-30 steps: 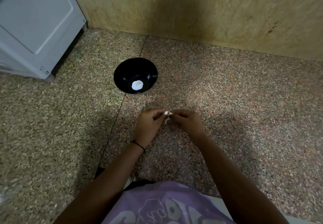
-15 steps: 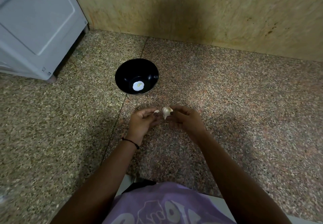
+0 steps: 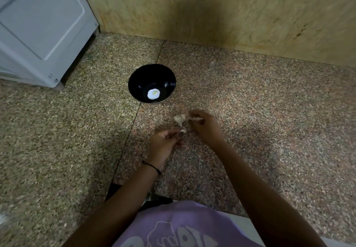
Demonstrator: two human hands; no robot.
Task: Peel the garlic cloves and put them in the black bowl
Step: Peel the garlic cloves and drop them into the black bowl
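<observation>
The person works over a speckled stone floor (image 3: 269,115), both hands held close together just in front of the black bowl (image 3: 143,77). The right hand (image 3: 204,129) has its fingers curled and pinches a pale garlic bulb piece (image 3: 180,119) at its fingertips, holding it a little above the floor on the side nearest the bowl. The left hand (image 3: 163,142) lies palm up, just below and to the left of the right one. Its fingers are curled in, and thumb and fingertip pinch a small white garlic clove (image 3: 182,131). That clove sits just under the bulb piece; whether the two touch cannot be told.

The bowl stands upright on the floor, near the hands but apart from them, beside a seam between two floor slabs. In its bottom shows a white round patch with a small yellow-green crescent on it (image 3: 153,93); whether this is a peeled clove is unclear.

A thin black band (image 3: 152,166) circles the left wrist. A purple shirt with a pale print (image 3: 183,227) fills the lower edge. A white cabinet (image 3: 38,25) stands at the upper left against a beige stone wall (image 3: 212,6).
</observation>
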